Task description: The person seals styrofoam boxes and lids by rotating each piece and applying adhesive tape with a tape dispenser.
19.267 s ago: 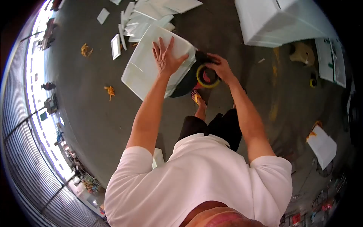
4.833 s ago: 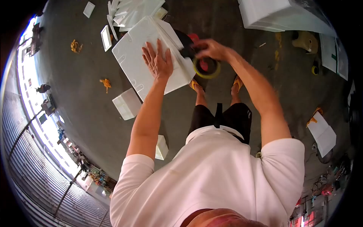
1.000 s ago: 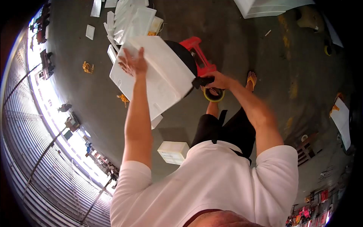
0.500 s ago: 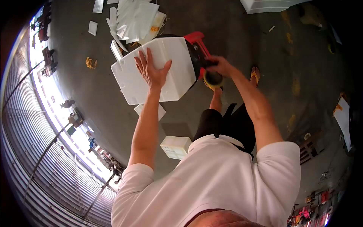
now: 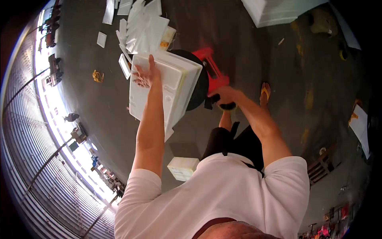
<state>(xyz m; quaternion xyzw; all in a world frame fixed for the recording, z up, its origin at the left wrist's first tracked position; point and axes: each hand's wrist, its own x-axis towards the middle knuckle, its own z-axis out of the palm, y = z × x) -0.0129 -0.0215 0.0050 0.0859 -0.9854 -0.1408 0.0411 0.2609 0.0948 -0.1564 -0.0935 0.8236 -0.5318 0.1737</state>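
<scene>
A white foam box (image 5: 169,77) rests tilted on a round black top (image 5: 197,85) with a red stand (image 5: 213,69) beside it. My left hand (image 5: 148,75) lies on the box's upper face, fingers spread and slightly blurred, the thumb pointing away from me. To the right of the box, my right hand (image 5: 225,95) is closed around what looks like a tape roll (image 5: 228,106), mostly hidden beneath the palm. A small black part (image 5: 209,102) shows at its left side.
White foam lids (image 5: 145,30) are heaped beyond the box. A small white carton (image 5: 183,168) stands near my legs. A crumpled yellow-brown scrap (image 5: 97,76) lies on the floor at left. A large white box (image 5: 274,12) is at the far right, a pallet (image 5: 322,167) at lower right.
The foam box has turned and tipped, now showing its side and rim edge. My left hand has shifted left. My right hand has moved nearer to me with the tape roll.
</scene>
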